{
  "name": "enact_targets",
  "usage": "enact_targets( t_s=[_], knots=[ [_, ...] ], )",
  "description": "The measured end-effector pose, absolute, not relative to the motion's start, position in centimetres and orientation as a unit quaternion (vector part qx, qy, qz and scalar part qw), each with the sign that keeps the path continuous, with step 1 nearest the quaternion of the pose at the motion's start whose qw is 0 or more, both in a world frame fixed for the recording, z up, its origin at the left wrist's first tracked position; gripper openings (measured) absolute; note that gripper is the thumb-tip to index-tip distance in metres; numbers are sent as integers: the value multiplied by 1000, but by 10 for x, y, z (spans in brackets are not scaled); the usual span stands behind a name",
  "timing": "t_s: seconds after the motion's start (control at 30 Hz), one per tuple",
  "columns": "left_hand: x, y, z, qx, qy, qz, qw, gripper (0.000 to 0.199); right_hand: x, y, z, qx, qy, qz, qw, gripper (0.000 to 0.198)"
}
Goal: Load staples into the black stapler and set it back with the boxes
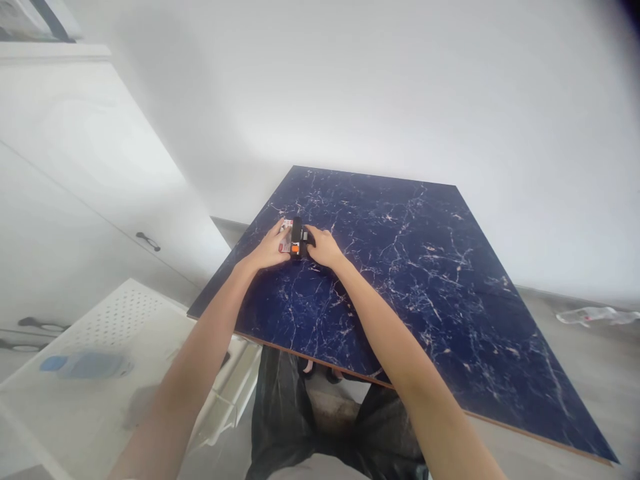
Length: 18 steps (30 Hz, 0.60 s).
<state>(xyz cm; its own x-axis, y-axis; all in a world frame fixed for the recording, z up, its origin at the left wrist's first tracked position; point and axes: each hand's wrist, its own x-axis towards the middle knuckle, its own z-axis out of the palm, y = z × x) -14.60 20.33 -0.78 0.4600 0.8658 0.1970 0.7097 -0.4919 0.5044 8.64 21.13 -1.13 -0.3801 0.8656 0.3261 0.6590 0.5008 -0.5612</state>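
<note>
At the left part of the blue table, my left hand is closed around a small white-and-red printed pack. Right against this pack stands a black block with an orange patch near its lower end. My right hand curls its fingers and thumb round a small black piece with a grey part, at the block's right side. Whether the block and the black piece are joined, I cannot tell. Fingers hide parts of both, and their exact kind is too small to make out.
The dark blue marble-patterned table stands against a white wall. A white cabinet with black handles is at the left. Beside my left arm, a blue-tinted bottle lies on a white cart. Clear plastic lies on the floor at right.
</note>
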Motion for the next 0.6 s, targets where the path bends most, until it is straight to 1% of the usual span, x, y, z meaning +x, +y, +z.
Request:
enact_targets(
  t_s=[0.13,0.27,0.37,0.47,0.6],
  knots=[
    [-141,200,-4,852,432,224,193,102,87,211,-13,-464,-811,176,309,54],
    [-128,191,-3,855,429,221,192,104,101,205,-10,-449,-819,185,305,54],
    [-110,180,-1,865,415,210,186,107,117,193,-4,-452,-828,174,284,43],
    [-89,166,1,875,402,209,172,100,137,172,1,-476,-824,157,262,32],
    [-58,143,1,883,386,212,164,93,168,134,5,-502,-816,146,248,27]
  ],
)
